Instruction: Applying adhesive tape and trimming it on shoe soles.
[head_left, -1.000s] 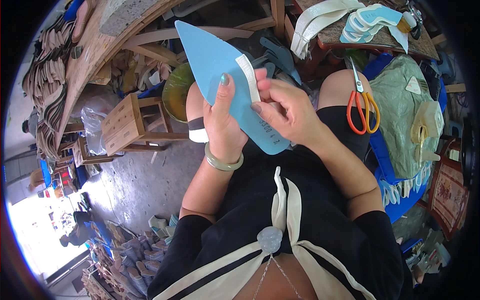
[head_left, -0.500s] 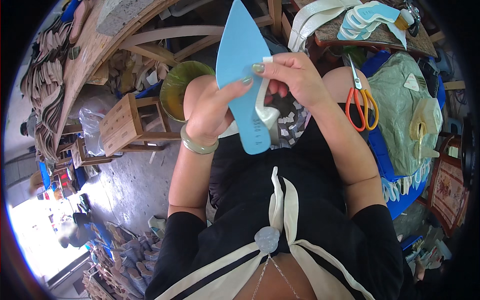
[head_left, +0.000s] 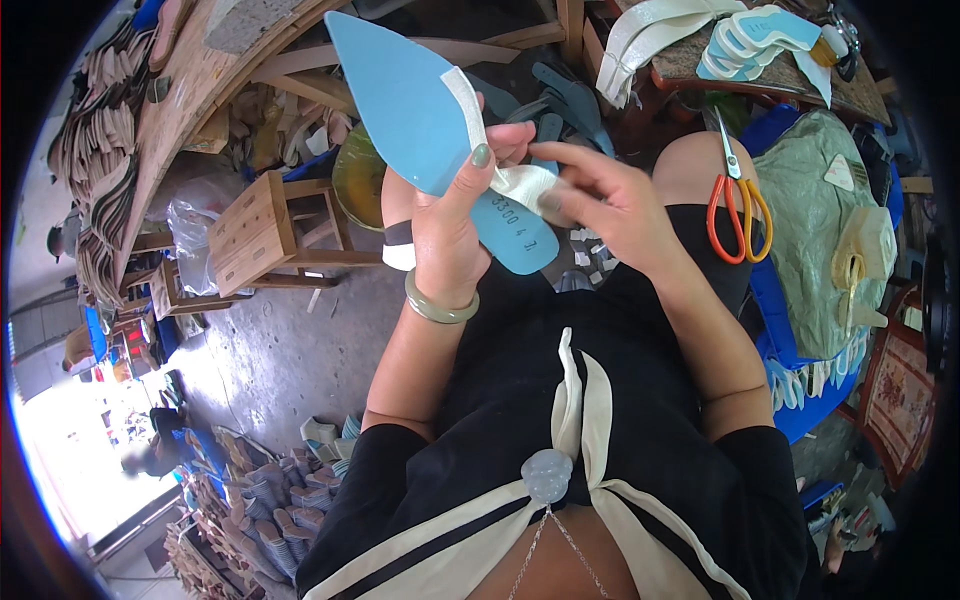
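Observation:
My left hand (head_left: 455, 225) is closed on a light blue shoe insole (head_left: 395, 105). The sole's pointed toe aims to the upper left and its narrow heel end to the lower right. A white strap (head_left: 463, 105) lies along the sole's edge under my left thumb. From there the strap bends over the narrow middle, where it widens. At that wider end my right hand (head_left: 605, 205) has its thumb and fingertips on the strap, slightly smeared by motion. A second white piece, with a dark band, shows beneath my left hand.
Scissors with orange and yellow handles (head_left: 738, 205) rest on my right thigh. A greenish covering (head_left: 815, 250) with a tape dispenser (head_left: 862, 255) lies at the right. White straps (head_left: 640, 45) and blue sole pieces (head_left: 755, 40) are on a table at the upper right. Wooden stools (head_left: 255, 240) stand left.
The sole has tilted, its toe swinging left. My left hand has moved right and now presses the strap at the edge. My right hand has shifted from the strap's upper end down toward its wider end.

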